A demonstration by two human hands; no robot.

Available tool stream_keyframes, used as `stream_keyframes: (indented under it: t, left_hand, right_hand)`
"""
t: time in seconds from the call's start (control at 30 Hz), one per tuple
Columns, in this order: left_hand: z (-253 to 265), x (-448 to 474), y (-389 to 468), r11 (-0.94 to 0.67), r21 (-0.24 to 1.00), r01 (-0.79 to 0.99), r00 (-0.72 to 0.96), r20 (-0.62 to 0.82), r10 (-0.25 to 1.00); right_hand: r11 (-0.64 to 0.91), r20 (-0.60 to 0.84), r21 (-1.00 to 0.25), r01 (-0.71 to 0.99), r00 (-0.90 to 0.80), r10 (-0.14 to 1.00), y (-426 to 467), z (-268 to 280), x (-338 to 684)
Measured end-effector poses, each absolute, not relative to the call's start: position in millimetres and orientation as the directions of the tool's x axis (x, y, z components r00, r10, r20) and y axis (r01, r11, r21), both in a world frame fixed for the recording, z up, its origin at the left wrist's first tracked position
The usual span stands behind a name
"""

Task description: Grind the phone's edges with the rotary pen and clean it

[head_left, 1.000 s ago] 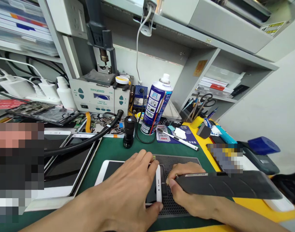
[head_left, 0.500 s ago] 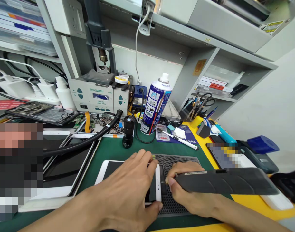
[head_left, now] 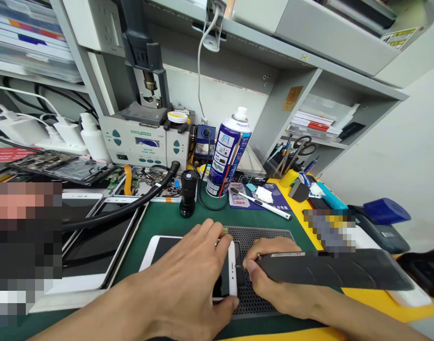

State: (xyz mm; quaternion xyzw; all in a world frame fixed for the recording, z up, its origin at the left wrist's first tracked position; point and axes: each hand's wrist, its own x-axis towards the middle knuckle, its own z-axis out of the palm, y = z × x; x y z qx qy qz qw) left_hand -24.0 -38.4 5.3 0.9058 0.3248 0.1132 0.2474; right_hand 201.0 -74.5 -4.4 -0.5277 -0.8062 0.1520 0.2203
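A white-framed tablet (head_left: 156, 245) with a dark screen lies across the green mat, its right end over a grey perforated pad (head_left: 263, 308). My left hand (head_left: 199, 277) spans the tablet near that end, thumb at the near corner and fingers at the far side, closed on it. The hand covers much of the screen. In my right hand (head_left: 270, 272) is a dark grey handheld tool (head_left: 338, 268), gripped near its front like a pen. Its thin metal tip points left at the tablet's end edge; I cannot tell whether they touch.
A spray can (head_left: 228, 156) and a black flashlight (head_left: 187, 194) stand behind the hands. A white pen-like brush (head_left: 265, 204) lies on the mat. More white-framed tablets (head_left: 99, 241) lie left, under a black hose (head_left: 131, 206). A soldering station (head_left: 142, 139) stands at the back.
The rear end of the dark grey tool has dipped slightly. My left hand and the tablet stay in place.
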Motion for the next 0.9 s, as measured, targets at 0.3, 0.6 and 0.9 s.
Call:
stream_keyframes:
  t: [0.3, 0.6, 0.9]
  left_hand:
    - [7.4, -25.0, -39.2, -0.650, 0.550, 0.524, 0.767, 0.026, 0.641]
    - [26.8, -30.7, -43.8, -0.684, 0.575, 0.449, 0.709, 0.236, 0.664]
    - [13.1, -27.1, -46.5, -0.818, 0.361, 0.447, 0.422, 0.721, 0.549]
  right_hand:
    - [0.382, 0.254, -0.525, 0.760, -0.289, 0.923, -74.5, 3.5, 200.0]
    - [0.424, 0.443, -0.882, 0.207, 0.056, 0.895, -65.2, -7.5, 209.2]
    - [0.292, 0.279, -0.912, 0.289, -0.086, 0.957, -62.3, 3.3, 202.3]
